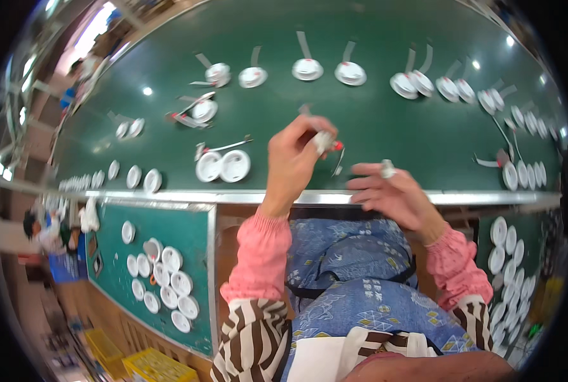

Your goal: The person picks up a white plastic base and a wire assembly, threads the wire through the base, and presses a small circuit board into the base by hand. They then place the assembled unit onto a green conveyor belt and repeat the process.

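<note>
Left hand [293, 159] pinching small white part [323, 141] w/ thin wire [338, 163] above desk [385, 127] near edge. Right hand [395, 194] half open, fingers spread, nothing gripped. Keep pinch firm, bring right hand in to steady wire.

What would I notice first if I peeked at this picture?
Probably the two hands in the middle over the green table: the left hand pinches a small white part, and the right hand is spread beside it. Next, the white round discs dotted along the table's far side.
</note>
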Demonstrator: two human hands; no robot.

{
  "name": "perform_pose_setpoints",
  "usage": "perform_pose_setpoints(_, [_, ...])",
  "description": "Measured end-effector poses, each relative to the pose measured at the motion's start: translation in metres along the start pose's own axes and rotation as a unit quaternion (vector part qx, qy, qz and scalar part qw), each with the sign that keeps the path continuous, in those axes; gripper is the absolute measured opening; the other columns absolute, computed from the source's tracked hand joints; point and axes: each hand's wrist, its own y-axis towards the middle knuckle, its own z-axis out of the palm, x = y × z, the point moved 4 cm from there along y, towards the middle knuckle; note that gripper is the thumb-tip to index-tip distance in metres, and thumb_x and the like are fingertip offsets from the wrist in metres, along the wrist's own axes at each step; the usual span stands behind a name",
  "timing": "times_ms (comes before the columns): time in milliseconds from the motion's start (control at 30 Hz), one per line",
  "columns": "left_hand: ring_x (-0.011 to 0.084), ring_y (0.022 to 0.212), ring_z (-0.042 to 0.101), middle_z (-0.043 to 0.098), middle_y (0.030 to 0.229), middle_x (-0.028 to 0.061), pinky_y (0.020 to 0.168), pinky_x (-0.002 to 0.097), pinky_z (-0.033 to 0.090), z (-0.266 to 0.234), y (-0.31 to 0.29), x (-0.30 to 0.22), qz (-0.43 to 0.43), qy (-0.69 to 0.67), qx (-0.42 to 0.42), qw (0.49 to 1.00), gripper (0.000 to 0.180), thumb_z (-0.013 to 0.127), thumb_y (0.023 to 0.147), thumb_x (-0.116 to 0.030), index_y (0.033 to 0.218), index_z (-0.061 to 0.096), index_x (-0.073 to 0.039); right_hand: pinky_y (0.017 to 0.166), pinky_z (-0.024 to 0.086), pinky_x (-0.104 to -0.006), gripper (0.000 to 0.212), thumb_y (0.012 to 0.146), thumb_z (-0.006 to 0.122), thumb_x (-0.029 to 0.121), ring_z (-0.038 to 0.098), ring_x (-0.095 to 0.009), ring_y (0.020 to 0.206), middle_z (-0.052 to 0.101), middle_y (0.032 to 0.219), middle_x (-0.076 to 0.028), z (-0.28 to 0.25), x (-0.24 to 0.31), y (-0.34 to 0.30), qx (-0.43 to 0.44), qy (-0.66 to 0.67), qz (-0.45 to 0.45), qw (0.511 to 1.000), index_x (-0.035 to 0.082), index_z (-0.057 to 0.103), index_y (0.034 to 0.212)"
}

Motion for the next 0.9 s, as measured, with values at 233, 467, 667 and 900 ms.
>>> perform_pose_setpoints(233, [0.0206, 0.096, 0.066, 0.063, 0.115, 0.0128, 0.081, 0.0313, 0.053, 0.023, -0.059, 0.038, -0.006, -0.254, -0.054, 0.966, 0.017, 0.065, 0.096, -0.008, 0.111, 0.060, -0.001, 0.081, 0.056, -0.0308, 0.034, 0.097, 0.066, 0.017, 0.067, -0.021, 0.099, 0.065, 0.113, -0.012, 0.008, -0.029, 0.004, -0.035, 0.108, -0.036, 0.993, -0.002, 0.056, 0.124])
perform_pose_setpoints(467, [0.0224, 0.108, 0.065, 0.064, 0.125, 0.0169, 0.084, 0.0314, 0.050, 0.046, -0.099, 0.061, -0.220, -0.342, -0.038, 0.913, 0.035, 0.059, 0.100, -0.015, 0.130, 0.056, 0.002, 0.067, 0.050, -0.0217, 0.016, 0.096, 0.067, 0.013, 0.062, -0.009, 0.079, 0.066, 0.099, -0.005, 0.006, -0.019, -0.008, -0.112, 0.016, -0.089, 0.990, 0.003, 0.061, 0.107])
perform_pose_setpoints(667, [0.0136, 0.081, 0.066, 0.070, 0.087, 0.0098, 0.070, 0.0253, 0.049, 0.030, -0.108, -0.006, -0.101, 0.143, -0.036, 0.984, 0.025, 0.053, 0.103, -0.015, 0.107, 0.068, 0.004, 0.055, 0.042, -0.0168, 0.009, 0.095, 0.065, 0.010, 0.057, -0.002, 0.065, 0.066, 0.083, 0.001, -0.001, -0.011, -0.026, -0.157, -0.209, -0.085, 0.962, 0.002, 0.065, 0.100])
perform_pose_setpoints(900, [0.0146, 0.074, 0.064, 0.067, 0.082, 0.0038, 0.066, 0.0252, 0.050, 0.034, -0.095, 0.030, -0.325, -0.093, 0.279, 0.899, 0.031, 0.055, 0.103, -0.024, 0.115, 0.062, 0.004, 0.051, 0.038, -0.0180, 0.011, 0.094, 0.067, 0.012, 0.053, -0.003, 0.060, 0.063, 0.078, 0.001, 0.004, -0.023, -0.030, -0.060, -0.154, 0.002, 0.986, 0.002, 0.066, 0.097])
